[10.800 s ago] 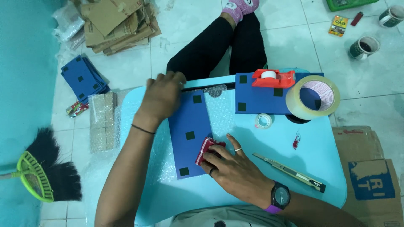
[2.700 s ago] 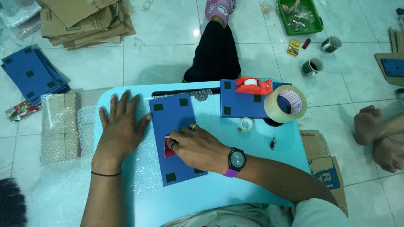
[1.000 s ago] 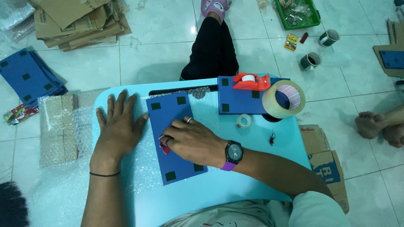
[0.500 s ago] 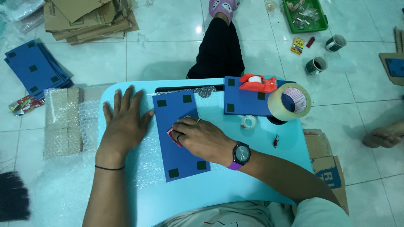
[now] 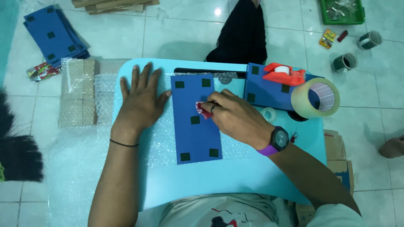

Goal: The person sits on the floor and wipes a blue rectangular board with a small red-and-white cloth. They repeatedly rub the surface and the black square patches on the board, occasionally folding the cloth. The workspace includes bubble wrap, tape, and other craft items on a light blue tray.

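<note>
A blue board with small black squares (image 5: 194, 138) lies on bubble wrap (image 5: 155, 145) on a light blue lap table (image 5: 235, 176). My right hand (image 5: 235, 120) rests on the board and pinches a small red and white packet (image 5: 203, 109) against it. Flat on the bubble wrap just left of the board lies my left hand (image 5: 141, 103), fingers spread and holding nothing.
A second blue board (image 5: 269, 90), a red tape dispenser (image 5: 285, 75) and a large roll of clear tape (image 5: 315, 97) sit at the table's right. Stacked blue boards (image 5: 54, 35), bubble-wrapped bundles (image 5: 78, 96), cans (image 5: 344, 62) and a green tray (image 5: 341, 9) lie on the tiled floor. Another person's foot (image 5: 391, 147) shows at right.
My right hand with the red packet stays on the blue board, shifted only slightly. My left hand keeps its place. The other person's foot at right has drawn back toward the edge.
</note>
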